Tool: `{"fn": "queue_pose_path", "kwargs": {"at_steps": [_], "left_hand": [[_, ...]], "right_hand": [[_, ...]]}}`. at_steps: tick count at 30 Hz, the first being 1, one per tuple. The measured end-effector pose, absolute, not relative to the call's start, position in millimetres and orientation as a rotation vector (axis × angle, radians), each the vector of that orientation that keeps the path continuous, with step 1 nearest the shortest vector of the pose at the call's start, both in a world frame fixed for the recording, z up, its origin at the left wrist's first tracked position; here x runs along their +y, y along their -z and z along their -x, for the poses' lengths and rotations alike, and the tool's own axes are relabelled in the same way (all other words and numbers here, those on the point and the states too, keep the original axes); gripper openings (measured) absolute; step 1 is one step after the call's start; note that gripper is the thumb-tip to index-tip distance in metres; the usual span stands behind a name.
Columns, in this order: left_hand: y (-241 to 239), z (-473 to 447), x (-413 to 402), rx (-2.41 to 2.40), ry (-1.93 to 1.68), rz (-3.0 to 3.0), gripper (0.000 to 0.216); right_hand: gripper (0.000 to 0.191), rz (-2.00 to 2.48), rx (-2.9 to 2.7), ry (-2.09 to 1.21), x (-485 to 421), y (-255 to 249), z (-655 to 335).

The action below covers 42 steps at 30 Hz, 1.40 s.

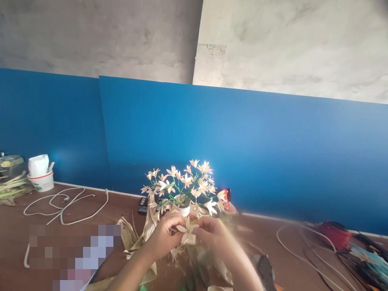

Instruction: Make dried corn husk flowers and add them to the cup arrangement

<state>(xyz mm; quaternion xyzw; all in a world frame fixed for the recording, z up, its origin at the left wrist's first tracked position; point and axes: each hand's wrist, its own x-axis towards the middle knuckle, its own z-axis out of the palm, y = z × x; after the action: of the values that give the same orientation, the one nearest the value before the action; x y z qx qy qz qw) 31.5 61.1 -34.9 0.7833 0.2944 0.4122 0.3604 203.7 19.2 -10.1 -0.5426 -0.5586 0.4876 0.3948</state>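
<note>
Between my two hands is a cream-coloured handmade flower [188,232] with pointed petals, facing me. My left hand [169,230] pinches it from the left, thumb and fingers closed at the petals. My right hand [214,231] grips its right side with the fingertips. Just behind my hands, a white pot [182,210] holds a bunch of similar pale flowers [186,180] on green stems. Dried husk pieces [130,236] lie around and below my hands, and some are hidden by my forearms.
White cables [62,208] lie on the brown table at the left, near a white paper tub [42,182]. More cable, a red pouch [335,234] and a pale blue item [365,256] are at the right. A blue panel [242,149] stands behind. A dark remote [143,205] lies beside the pot.
</note>
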Motion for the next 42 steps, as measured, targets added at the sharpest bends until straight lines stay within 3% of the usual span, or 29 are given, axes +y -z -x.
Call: {"fn": "queue_pose_path", "kwargs": {"at_steps": [9, 16, 26, 42], "left_hand": [[32.3, -29.9, 59.9, 0.778, -1.042, -2.035, 0.015], [37.0, -26.9, 64.2, 0.776, -1.011, -2.017, 0.023], [37.1, -26.8, 64.4, 0.794, -0.974, -2.045, 0.020], [36.0, -26.5, 63.4, 0.861, -0.972, -2.052, 0.026]], "right_hand": [[0.016, 1.395, -1.433, -1.234, 16.4, 7.8, -203.0], [0.011, 1.540, -1.569, -1.031, 12.7, -0.6, -201.5], [0.004, 1.452, -1.513, -1.079, 19.5, 10.1, -199.5], [0.009, 1.504, -1.534, -0.942, 20.2, 10.3, -195.1]]}}
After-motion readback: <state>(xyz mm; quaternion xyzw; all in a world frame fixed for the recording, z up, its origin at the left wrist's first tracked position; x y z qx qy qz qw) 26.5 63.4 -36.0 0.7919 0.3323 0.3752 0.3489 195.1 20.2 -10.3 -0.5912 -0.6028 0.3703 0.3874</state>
